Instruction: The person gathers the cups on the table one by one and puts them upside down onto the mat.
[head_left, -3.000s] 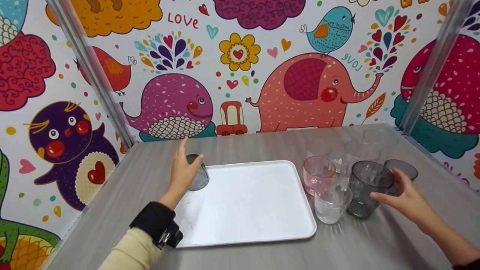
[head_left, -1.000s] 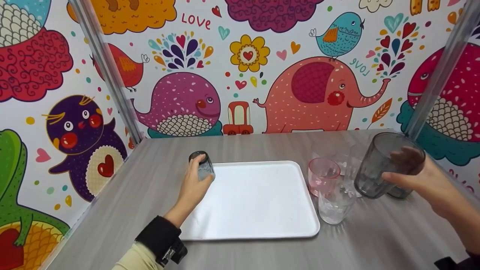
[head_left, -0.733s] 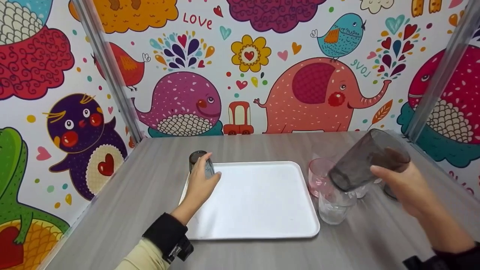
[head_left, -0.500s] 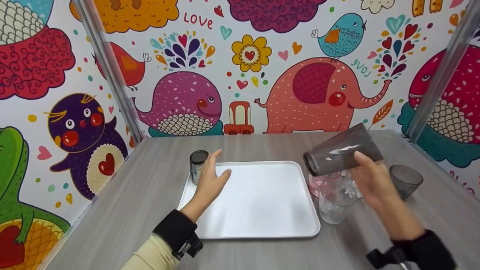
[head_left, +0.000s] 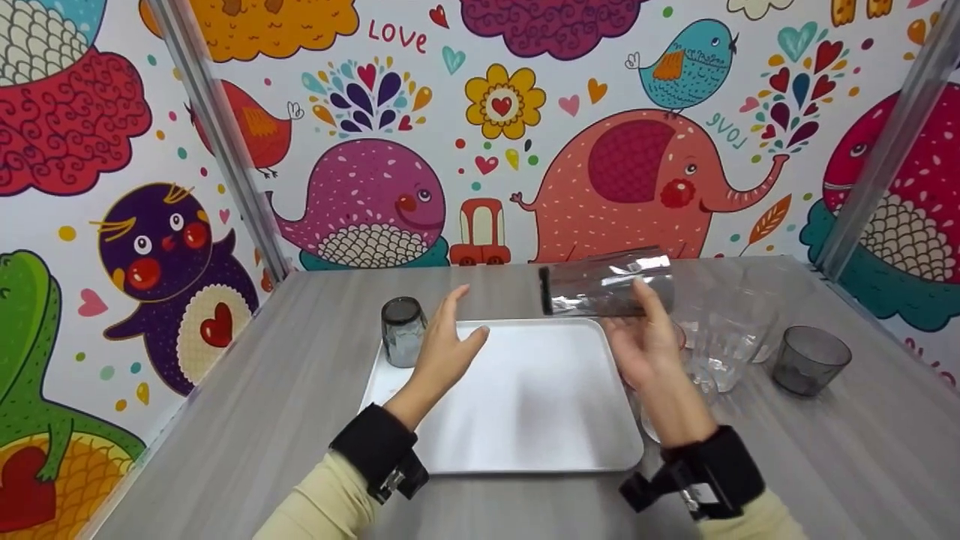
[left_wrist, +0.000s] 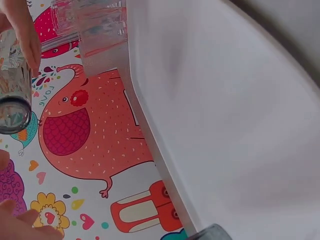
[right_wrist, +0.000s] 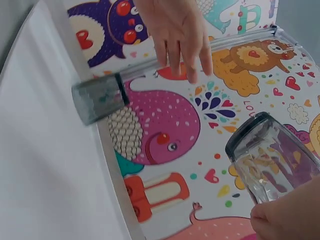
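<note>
My right hand (head_left: 652, 356) grips a tall grey glass (head_left: 592, 285), turned on its side above the tray's far right edge, its thick base pointing left. The same glass (right_wrist: 275, 160) shows at the right of the right wrist view. My left hand (head_left: 446, 356) is raised over the left part of the white tray (head_left: 517, 420), fingers extended and holding nothing. Just left of it, a smaller grey glass (head_left: 403, 337) stands upside down on the tray's far left corner. In the right wrist view the left hand (right_wrist: 175, 30) hangs clear of that glass.
Several clear glasses (head_left: 731, 337) stand right of the tray, partly behind the right hand. A short grey glass (head_left: 810, 360) stands upright farther right. Of a pink glass, only a sliver of rim (head_left: 681, 335) shows. A patterned wall (head_left: 495, 172) borders the table's back.
The right hand lifted the tall grey glass from the group, tipped it sideways and carried it left over the tray. The left hand let go of the upside-down glass and moved right.
</note>
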